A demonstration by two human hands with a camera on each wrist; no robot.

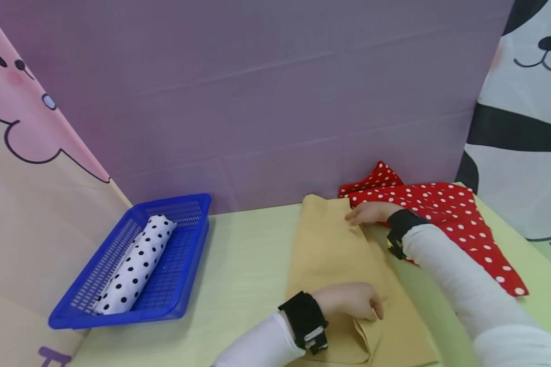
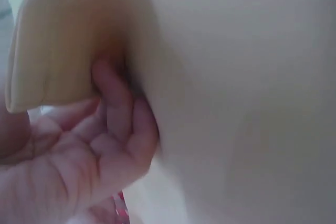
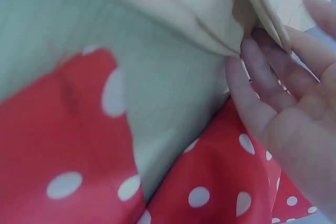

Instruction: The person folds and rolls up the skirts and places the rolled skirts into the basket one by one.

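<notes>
A yellow-tan cloth lies folded lengthwise in front of me, with a loose, raised fold at its near end. My left hand grips that near fold, and in the left wrist view its curled fingers are tucked into the cloth. At the far right edge my right hand holds the cloth, its fingertips inside the layered edge in the right wrist view. A red cloth with white dots lies spread beside and partly under the right forearm.
On the left of the pale green table stands a blue plastic basket. Inside it lies a rolled white cloth with black dots. A purple curtain hangs behind the table, with printed panels on both sides.
</notes>
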